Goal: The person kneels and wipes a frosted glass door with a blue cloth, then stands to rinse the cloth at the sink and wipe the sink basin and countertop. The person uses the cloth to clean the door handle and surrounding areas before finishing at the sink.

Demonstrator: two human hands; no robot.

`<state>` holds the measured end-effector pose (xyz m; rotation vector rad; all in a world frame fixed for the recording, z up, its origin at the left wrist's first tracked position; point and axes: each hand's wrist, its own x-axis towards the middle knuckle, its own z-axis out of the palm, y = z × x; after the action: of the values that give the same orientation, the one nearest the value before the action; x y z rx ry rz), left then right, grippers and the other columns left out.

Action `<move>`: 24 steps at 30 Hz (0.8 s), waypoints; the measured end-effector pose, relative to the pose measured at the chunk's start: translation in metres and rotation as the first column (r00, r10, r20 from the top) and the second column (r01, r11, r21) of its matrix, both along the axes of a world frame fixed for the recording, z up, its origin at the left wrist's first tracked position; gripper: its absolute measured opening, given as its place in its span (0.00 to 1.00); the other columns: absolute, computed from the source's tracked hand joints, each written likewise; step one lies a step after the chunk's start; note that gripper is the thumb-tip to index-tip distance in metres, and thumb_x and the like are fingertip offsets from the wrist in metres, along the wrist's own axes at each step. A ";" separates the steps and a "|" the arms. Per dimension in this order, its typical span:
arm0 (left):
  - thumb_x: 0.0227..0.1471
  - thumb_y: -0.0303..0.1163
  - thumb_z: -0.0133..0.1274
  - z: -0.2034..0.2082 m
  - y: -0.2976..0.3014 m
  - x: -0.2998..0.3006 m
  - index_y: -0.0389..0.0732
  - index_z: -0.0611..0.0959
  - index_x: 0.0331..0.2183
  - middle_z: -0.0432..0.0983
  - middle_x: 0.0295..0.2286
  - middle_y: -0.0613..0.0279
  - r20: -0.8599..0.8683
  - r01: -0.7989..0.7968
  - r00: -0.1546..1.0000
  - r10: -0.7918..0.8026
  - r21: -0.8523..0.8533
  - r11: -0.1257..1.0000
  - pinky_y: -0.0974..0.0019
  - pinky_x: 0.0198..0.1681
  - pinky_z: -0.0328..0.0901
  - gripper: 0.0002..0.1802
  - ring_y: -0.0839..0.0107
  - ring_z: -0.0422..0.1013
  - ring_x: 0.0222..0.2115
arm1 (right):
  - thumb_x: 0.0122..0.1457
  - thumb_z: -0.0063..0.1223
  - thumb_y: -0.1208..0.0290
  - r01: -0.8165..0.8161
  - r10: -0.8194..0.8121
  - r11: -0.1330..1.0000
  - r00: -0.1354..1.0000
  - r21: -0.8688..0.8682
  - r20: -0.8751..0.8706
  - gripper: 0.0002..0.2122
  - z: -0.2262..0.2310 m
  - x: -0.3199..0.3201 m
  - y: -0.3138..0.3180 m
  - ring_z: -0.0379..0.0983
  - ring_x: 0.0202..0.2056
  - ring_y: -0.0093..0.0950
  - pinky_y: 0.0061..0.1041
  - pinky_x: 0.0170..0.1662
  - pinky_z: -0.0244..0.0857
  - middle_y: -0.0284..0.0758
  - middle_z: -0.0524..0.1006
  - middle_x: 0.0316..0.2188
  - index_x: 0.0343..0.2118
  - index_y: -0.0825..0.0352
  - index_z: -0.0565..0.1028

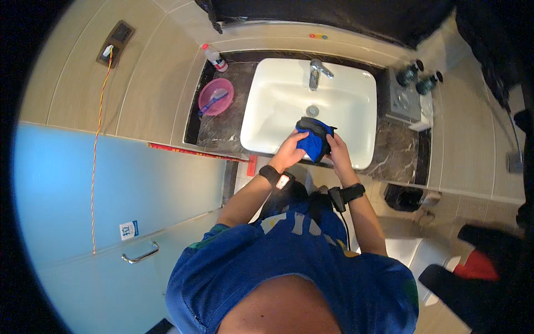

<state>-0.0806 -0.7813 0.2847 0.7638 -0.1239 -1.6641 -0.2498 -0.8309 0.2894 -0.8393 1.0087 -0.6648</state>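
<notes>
A blue and black piece of cloth [315, 146] is bunched between my two hands over the front part of a white sink [253, 106]. My left hand [289, 150] grips its left side, with the thumb on top. The fingers of my right hand [340, 154] pinch its right edge. Folds hide what kind of cloth item it is. Behind it, the round drain [312, 111] shows in the sink floor. A chrome faucet [315, 75] stands at the back of the sink; no running water can be made out.
On the dark marble counter [231, 131] at the left are a pink bowl [209, 89] holding a blue-handled brush and a red-capped bottle [214, 58]. A grey box [401, 104] and two dark bottles [410, 73] stand right. A frosted door [72, 189] is at lower left.
</notes>
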 end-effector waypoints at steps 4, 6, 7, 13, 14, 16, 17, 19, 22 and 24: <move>0.57 0.26 0.44 -0.064 -0.040 0.021 0.42 0.67 0.50 0.70 0.45 0.54 -0.065 -0.060 0.996 0.067 0.103 0.993 0.55 0.48 0.67 0.18 0.58 0.69 0.45 | 0.60 0.46 0.66 0.209 -0.242 0.958 0.956 -0.195 -0.164 0.16 -0.046 0.010 -0.055 0.68 0.40 0.21 0.21 0.39 0.62 0.28 0.73 0.38 0.49 0.63 0.71; 0.57 0.26 0.44 -0.088 -0.067 0.027 0.42 0.65 0.51 0.69 0.46 0.53 -0.023 -0.074 0.996 0.081 0.210 0.975 0.53 0.48 0.67 0.19 0.57 0.69 0.46 | 0.60 0.45 0.66 0.169 -0.242 0.932 0.948 -0.321 -0.204 0.18 -0.055 0.024 -0.096 0.69 0.43 0.26 0.25 0.43 0.64 0.33 0.74 0.42 0.52 0.65 0.68; 0.58 0.25 0.42 -0.096 -0.081 0.031 0.42 0.64 0.51 0.68 0.46 0.52 -0.006 -0.053 0.998 0.055 0.189 0.981 0.50 0.48 0.67 0.18 0.56 0.68 0.46 | 0.60 0.45 0.65 0.146 -0.165 0.969 0.982 -0.198 -0.087 0.20 -0.054 0.033 -0.117 0.69 0.45 0.29 0.28 0.45 0.64 0.36 0.73 0.44 0.53 0.67 0.66; 0.58 0.24 0.40 -0.105 -0.135 0.038 0.43 0.65 0.50 0.68 0.46 0.55 0.007 -0.058 0.998 0.057 0.149 0.987 0.55 0.49 0.66 0.17 0.61 0.68 0.47 | 0.62 0.42 0.65 -0.013 0.008 0.999 0.988 0.036 0.153 0.16 -0.011 0.083 -0.217 0.70 0.48 0.34 0.33 0.52 0.62 0.42 0.73 0.48 0.49 0.69 0.68; 0.58 0.24 0.39 -0.104 -0.139 0.041 0.43 0.65 0.50 0.68 0.46 0.55 0.013 -0.035 0.999 0.034 0.105 0.994 0.55 0.49 0.66 0.17 0.61 0.68 0.47 | 0.61 0.41 0.66 -0.024 0.031 0.999 0.986 -0.048 0.163 0.16 -0.005 0.086 -0.223 0.71 0.48 0.34 0.33 0.52 0.62 0.42 0.74 0.47 0.48 0.69 0.70; 0.56 0.22 0.39 -0.104 -0.149 0.050 0.45 0.64 0.52 0.68 0.46 0.56 0.005 0.003 1.000 -0.003 0.021 1.000 0.57 0.50 0.66 0.21 0.63 0.68 0.47 | 0.62 0.39 0.65 0.006 -0.011 0.993 0.999 -0.120 -0.038 0.16 -0.005 0.084 -0.219 0.71 0.46 0.31 0.29 0.52 0.60 0.39 0.76 0.45 0.48 0.69 0.70; 0.56 0.22 0.39 -0.106 -0.151 0.053 0.45 0.64 0.52 0.68 0.46 0.57 -0.032 0.005 0.999 -0.004 0.017 1.000 0.57 0.50 0.65 0.21 0.63 0.68 0.47 | 0.62 0.39 0.65 0.035 -0.051 0.986 0.993 -0.161 -0.102 0.17 -0.010 0.081 -0.211 0.71 0.47 0.30 0.29 0.52 0.60 0.38 0.76 0.45 0.49 0.69 0.70; 0.55 0.21 0.39 -0.113 -0.155 0.059 0.45 0.63 0.53 0.68 0.46 0.57 -0.112 -0.006 0.994 0.004 -0.018 1.000 0.57 0.50 0.65 0.24 0.62 0.68 0.47 | 0.62 0.37 0.63 0.124 -0.171 0.966 0.964 -0.229 -0.202 0.19 -0.027 0.070 -0.193 0.70 0.47 0.29 0.28 0.51 0.59 0.36 0.75 0.47 0.51 0.68 0.68; 0.55 0.22 0.41 -0.124 -0.155 0.064 0.44 0.65 0.52 0.67 0.47 0.56 -0.131 0.011 0.991 -0.022 -0.080 0.997 0.59 0.51 0.64 0.22 0.61 0.69 0.46 | 0.61 0.41 0.57 0.238 -0.193 0.966 0.924 0.101 -0.331 0.20 -0.068 0.059 -0.164 0.66 0.49 0.28 0.31 0.50 0.59 0.36 0.71 0.50 0.52 0.64 0.67; 0.53 0.22 0.41 -0.130 -0.153 0.064 0.43 0.66 0.52 0.69 0.46 0.56 0.405 0.076 0.913 0.056 -0.303 0.950 0.57 0.49 0.65 0.22 0.61 0.70 0.44 | 0.61 0.41 0.54 0.287 -0.228 0.906 0.950 0.311 -0.212 0.22 -0.099 0.060 -0.150 0.64 0.49 0.30 0.35 0.50 0.59 0.35 0.69 0.50 0.54 0.62 0.65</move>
<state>-0.0169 -0.9340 0.1545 0.8565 -0.6750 -1.4251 -0.1901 -0.9810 0.1907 -0.4662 1.3635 -0.6249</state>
